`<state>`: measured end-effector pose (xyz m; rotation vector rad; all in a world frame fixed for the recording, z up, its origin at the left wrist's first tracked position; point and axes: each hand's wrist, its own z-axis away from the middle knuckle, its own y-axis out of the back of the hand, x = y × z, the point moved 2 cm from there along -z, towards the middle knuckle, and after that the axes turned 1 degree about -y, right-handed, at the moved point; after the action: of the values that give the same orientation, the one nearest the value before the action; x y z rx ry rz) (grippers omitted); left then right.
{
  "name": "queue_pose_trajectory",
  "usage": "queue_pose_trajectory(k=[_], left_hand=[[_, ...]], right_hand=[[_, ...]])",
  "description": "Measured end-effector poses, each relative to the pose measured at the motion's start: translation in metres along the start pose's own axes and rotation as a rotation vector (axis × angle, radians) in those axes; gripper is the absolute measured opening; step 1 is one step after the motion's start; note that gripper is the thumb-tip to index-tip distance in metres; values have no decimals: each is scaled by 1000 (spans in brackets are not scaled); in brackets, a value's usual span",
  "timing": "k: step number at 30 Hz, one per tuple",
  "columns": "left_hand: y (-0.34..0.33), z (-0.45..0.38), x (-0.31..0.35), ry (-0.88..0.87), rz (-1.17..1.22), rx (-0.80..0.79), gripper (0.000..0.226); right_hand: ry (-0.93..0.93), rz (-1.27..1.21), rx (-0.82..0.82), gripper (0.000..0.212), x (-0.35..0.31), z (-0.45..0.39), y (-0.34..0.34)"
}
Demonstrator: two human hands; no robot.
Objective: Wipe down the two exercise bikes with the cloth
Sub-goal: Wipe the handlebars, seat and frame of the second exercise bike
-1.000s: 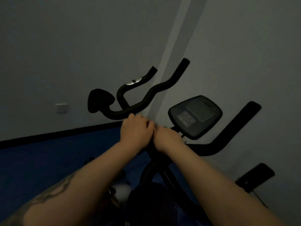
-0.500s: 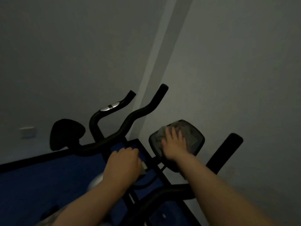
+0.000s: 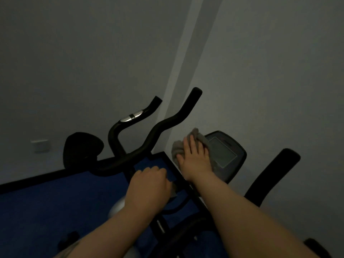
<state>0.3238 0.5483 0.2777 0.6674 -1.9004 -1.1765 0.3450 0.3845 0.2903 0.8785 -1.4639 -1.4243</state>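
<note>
A black exercise bike stands right in front of me in a dim room. Its console [image 3: 226,155] has a grey screen and tilts towards me. My right hand [image 3: 194,159] lies flat, fingers spread, pressing a grey cloth [image 3: 193,138] against the console's left side. My left hand [image 3: 149,185] is closed around the bike's handlebar near the stem. The right handlebar grip [image 3: 275,172] sticks up to the right. A second black bike's handlebar [image 3: 167,123] and seat [image 3: 81,149] show behind, further left.
Grey walls meet in a corner [image 3: 186,62] just behind the bikes. A blue floor [image 3: 46,205] with a black skirting strip lies below. A white wall socket [image 3: 40,145] sits low on the left wall. A dark object [image 3: 316,247] lies at the bottom right.
My right hand went from beside my left hand at the handlebar centre up onto the console with the cloth, then slid left across it. My view tilted downward.
</note>
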Motion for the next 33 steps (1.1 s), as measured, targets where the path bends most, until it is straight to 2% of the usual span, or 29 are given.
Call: queue_pose_trajectory(k=[3, 5, 7, 10, 11, 13, 15, 16, 19, 22, 24, 26, 28, 30, 33], left_hand=[[2, -2, -1, -1, 7, 4, 24], [0, -2, 0, -13, -3, -7, 24], [0, -2, 3, -19, -11, -8, 25], [-1, -4, 1, -24, -19, -1, 24], [-2, -3, 2, -33, -18, -3, 24], [-3, -3, 0, -40, -2, 1, 24], [-1, -4, -2, -37, 7, 10, 24], [-1, -3, -2, -39, 1, 10, 24], [0, -2, 1, -43, -3, -9, 25], [0, -4, 2, -50, -12, -1, 25], [0, -2, 0, -49, 9, 0, 25], [0, -1, -3, -48, 28, 8, 23], [1, 0, -1, -48, 15, 10, 22], [0, -1, 2, -58, -13, 8, 23], [-2, -2, 3, -53, -29, 9, 23]], right_hand=[[97, 13, -123, 67, 33, 3, 11], [-61, -25, -109, 67, 69, 7, 24], [-291, -67, -14, 67, 87, 5, 31], [-440, -104, 95, 68, 56, -9, 30], [-405, -107, 91, 68, 43, -9, 28], [-217, -41, 17, 68, 29, -2, 16], [-79, 45, -108, 72, 41, 13, 15], [-76, 91, -163, 75, 55, 21, 19], [-306, 76, -204, 81, 89, 28, 35], [-448, 22, -91, 85, 70, 14, 34], [-409, -23, -59, 87, 39, 16, 24], [-268, 5, -136, 89, 29, 22, 12], [-171, 38, -248, 88, 49, 27, 21], [-249, 80, -293, 87, 76, 27, 35], [-453, 76, -199, 91, 86, 10, 44]])
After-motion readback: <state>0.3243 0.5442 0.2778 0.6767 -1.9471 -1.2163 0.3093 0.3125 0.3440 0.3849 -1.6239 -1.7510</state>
